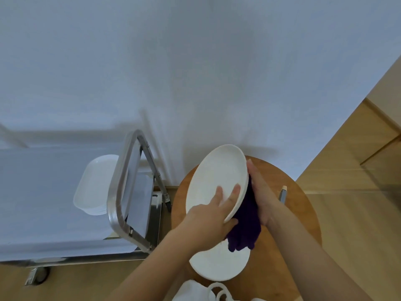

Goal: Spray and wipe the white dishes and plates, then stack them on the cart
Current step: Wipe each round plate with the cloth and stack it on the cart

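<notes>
A white oval plate (pixel 213 177) is held tilted above the round wooden table (pixel 288 192). My left hand (pixel 211 216) grips its near edge, two fingers lying on the face and the thumb underneath. My right hand (pixel 259 192) presses a dark purple cloth (pixel 246 224) against the plate's underside; the cloth hangs down below the plate. Another white plate (pixel 219 265) lies flat on the table under my hands. A stack of white rectangular dishes (pixel 95 187) stands on the cart (pixel 121 190) to the left.
The cart has a blue-grey top and a metal handle frame next to the table. A grey and cream object (pixel 282 193), perhaps the spray bottle, shows behind my right forearm. White items (pixel 204 291) sit at the table's near edge. Wooden floor lies to the right.
</notes>
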Motion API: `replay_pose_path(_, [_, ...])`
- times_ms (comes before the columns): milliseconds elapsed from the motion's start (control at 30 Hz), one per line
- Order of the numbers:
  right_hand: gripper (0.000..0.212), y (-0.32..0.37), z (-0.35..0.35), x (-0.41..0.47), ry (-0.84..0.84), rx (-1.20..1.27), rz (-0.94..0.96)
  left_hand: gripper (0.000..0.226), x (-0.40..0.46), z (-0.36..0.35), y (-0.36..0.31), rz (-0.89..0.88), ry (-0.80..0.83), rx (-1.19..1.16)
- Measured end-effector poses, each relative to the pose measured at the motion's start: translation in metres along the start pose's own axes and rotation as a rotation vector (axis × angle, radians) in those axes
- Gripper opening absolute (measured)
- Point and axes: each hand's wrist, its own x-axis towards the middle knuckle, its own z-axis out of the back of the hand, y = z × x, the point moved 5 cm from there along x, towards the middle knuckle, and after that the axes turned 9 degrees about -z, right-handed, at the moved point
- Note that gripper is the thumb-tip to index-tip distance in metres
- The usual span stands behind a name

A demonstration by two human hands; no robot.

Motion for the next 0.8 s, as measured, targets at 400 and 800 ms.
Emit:
replay_pose_path(400, [0.065,-0.024,0.039,0.002,-0.041,0.120,0.030,0.092,-0.007,-0.006,0.042,0.042,-0.029,0.212])
replay_pose_path(800, [0.010,-0.024,0.071,0.009,-0.325,-0.235,0.105,0.034,-0.024,-0.019,0.101,0.643,-0.743,-0.826])
